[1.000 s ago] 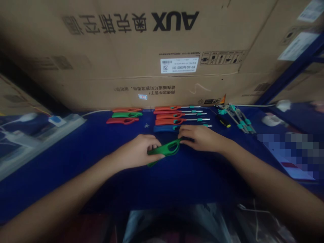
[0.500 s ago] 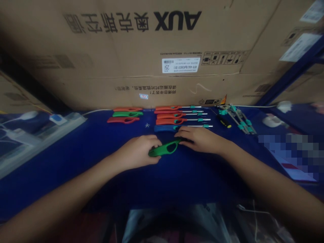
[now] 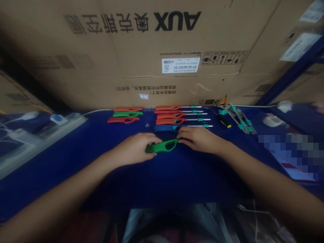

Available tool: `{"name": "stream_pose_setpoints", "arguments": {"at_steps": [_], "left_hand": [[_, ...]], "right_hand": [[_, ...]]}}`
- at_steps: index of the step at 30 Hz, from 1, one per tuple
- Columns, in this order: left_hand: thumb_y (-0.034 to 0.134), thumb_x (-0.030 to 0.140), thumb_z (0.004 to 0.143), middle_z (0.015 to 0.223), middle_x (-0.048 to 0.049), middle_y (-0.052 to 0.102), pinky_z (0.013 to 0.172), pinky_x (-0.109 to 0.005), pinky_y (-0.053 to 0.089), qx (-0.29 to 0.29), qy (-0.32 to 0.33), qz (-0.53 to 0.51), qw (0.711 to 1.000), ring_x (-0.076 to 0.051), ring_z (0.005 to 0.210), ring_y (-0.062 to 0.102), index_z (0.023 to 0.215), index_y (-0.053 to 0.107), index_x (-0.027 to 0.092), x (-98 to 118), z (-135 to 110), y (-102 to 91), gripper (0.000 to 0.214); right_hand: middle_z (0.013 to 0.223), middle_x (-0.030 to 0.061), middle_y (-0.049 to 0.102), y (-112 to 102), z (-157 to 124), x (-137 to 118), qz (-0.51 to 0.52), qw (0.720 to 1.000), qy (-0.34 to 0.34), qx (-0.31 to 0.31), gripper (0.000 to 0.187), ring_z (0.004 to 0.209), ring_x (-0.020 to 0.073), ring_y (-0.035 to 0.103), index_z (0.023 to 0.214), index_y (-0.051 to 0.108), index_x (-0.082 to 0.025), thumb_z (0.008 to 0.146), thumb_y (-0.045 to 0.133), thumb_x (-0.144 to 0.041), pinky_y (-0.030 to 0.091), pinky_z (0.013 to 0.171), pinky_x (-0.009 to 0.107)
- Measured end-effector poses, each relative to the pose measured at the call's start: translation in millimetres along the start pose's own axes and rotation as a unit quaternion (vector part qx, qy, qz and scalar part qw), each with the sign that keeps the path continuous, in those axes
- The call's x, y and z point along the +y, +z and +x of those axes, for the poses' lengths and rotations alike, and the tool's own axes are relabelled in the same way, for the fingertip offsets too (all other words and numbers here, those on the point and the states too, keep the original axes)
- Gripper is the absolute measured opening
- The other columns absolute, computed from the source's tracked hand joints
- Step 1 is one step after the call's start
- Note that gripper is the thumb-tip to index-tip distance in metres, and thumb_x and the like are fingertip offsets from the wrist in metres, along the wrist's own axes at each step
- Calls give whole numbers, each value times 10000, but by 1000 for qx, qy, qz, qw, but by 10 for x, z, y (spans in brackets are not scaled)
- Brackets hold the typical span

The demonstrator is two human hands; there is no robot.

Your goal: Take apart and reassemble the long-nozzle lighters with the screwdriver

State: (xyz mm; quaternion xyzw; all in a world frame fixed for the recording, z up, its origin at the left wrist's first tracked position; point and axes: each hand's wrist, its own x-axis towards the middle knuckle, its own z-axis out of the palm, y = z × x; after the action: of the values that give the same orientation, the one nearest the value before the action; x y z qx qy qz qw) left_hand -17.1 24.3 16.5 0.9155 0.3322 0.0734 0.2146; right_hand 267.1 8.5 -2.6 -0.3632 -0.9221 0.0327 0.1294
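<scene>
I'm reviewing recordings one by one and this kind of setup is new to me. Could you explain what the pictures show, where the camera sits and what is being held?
There is no machine here: a person works bare-handed. The view comes from one camera worn on the head, looking forward and down. The left hand holds a green casing shaped like a handle; the right hand is at its narrow end. Farther back on the blue table lie three similar casings on the left, then five handles with metal rods, a yellow-and-black screwdriver and a cluster of rods with teal parts on the right. Printed cardboard stands behind.
</scene>
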Motion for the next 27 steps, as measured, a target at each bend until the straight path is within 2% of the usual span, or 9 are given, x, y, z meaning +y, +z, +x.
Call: {"name": "stream_pose_setpoints", "arguments": {"at_steps": [7, 17, 22, 27], "left_hand": [[673, 172, 807, 1205, -44, 684, 949, -326, 489, 17, 35, -30, 999, -207, 1074, 646, 1255, 635, 245, -69, 22, 14, 456], [651, 151, 793, 1111, -36, 701, 888, -314, 491, 35, 45, -39, 998, -201, 1010, 650, 1172, 665, 231, -66, 33, 27, 388], [653, 118, 768, 1104, -31, 703, 891, -309, 485, 26, 38, -48, 998, -194, 1004, 650, 1155, 674, 226, -58, 39, 22, 403], [668, 134, 766, 1081, -32, 704, 872, -308, 488, 31, 33, -47, 998, -199, 989, 651, 1142, 682, 223, -62, 44, 31, 387]], "right_hand": [[1044, 73, 704, 6, -5, 4, -14, 999, 10, 29, 218, 889, 187, 680, 1077, 686, -185, 997, 510, -284, 482, 709, 284], [1086, 60, 715, 56, 16, -8, -7, 999, 12, 38, 221, 913, 183, 698, 1081, 710, -212, 992, 530, -305, 492, 704, 284], [1073, 52, 724, 77, 22, -13, 14, 998, 13, 63, 224, 927, 183, 703, 1080, 715, -199, 990, 537, -300, 494, 721, 281], [1092, 39, 729, 96, 21, 0, -4, 999, 11, 50, 219, 905, 169, 705, 1077, 730, -223, 986, 548, -302, 477, 693, 266]]}}
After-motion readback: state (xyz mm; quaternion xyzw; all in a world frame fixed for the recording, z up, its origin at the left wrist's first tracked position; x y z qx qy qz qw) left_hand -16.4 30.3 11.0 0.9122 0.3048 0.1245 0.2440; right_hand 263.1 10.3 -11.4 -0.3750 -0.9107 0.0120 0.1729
